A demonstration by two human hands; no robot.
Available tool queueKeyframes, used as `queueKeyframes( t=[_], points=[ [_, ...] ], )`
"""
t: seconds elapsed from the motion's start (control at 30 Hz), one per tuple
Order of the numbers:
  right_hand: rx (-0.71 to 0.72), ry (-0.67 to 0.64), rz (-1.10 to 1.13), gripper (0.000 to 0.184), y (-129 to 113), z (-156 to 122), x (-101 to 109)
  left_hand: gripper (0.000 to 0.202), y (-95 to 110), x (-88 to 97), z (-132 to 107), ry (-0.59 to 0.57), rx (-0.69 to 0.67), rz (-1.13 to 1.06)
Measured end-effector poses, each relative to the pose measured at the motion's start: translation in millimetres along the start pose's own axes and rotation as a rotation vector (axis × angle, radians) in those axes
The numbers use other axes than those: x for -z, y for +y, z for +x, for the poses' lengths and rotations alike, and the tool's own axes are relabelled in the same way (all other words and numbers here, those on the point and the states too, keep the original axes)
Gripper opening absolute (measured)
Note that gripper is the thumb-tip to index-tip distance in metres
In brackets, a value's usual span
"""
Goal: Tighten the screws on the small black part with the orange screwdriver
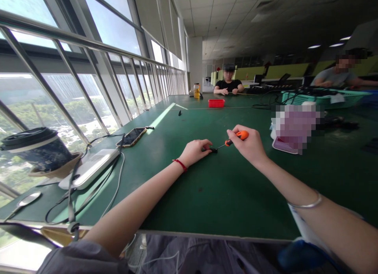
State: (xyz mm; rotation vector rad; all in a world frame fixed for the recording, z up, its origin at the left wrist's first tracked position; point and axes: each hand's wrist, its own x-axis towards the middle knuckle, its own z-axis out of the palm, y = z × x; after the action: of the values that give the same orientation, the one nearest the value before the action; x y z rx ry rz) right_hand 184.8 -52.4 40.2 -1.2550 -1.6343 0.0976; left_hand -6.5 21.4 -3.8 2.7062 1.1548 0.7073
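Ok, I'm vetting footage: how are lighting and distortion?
Head view: bright windows, a sunlit strip on the green table, dim ceiling; head view, left edge: the cup leans, likely lens distortion; head view, centre: the black piece is too dark for detail.

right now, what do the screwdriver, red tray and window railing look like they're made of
Screwdriver: smooth orange-and-black handle, probably plastic, perhaps with rubber; the thin grey shaft looks like steel.
Red tray: likely moulded plastic, judging by its even, bright colour.
Window railing: polished metal, possibly stainless steel, since bright reflections run along its tubes.
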Motion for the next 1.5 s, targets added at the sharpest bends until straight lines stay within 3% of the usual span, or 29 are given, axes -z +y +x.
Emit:
queueKeyframes(
  t=[0.13, 0.43, 0.7, 0.83, 0.93, 1.1, 1.27, 1.5],
  points=[
    [0.005, -0.004, 0.006, 0.033, 1, 0, 0, 0.02, 2, 2.1, -2, -0.015, -0.081, 0.167],
    [0.023, -0.003, 0.01, 0.033, 0, 0, 0, 0.016, 0, 3.3, -2, -0.005, -0.093, 0.162],
    [0.078, 0.107, -0.023, 0.03, 8, 2, 2, 0.021, -4, 1.9, -1, -0.006, -0.162, 0.208],
    [0.053, -0.037, -0.196, 0.019, 26, 6, -6, 0.015, -2, 3.6, -2, -0.004, -0.129, 0.171],
    [-0.012, -0.245, -0.371, 0.019, 39, 6, -16, 0.013, -1, 3.5, -2, 0.007, -0.088, 0.138],
    [-0.027, -0.446, -0.495, 0.018, 48, 4, -32, 0.013, 0, 0.7, -3, 0.026, -0.051, 0.139],
    [0.076, -0.47, -0.566, 0.015, 45, 3, -40, 0.014, 2, 0.0, -3, 0.032, -0.044, 0.155],
    [0.081, -0.459, -0.583, 0.011, 47, 3, -40, 0.013, 1, -0.4, -3, 0.05, -0.066, 0.167]
  ],
)
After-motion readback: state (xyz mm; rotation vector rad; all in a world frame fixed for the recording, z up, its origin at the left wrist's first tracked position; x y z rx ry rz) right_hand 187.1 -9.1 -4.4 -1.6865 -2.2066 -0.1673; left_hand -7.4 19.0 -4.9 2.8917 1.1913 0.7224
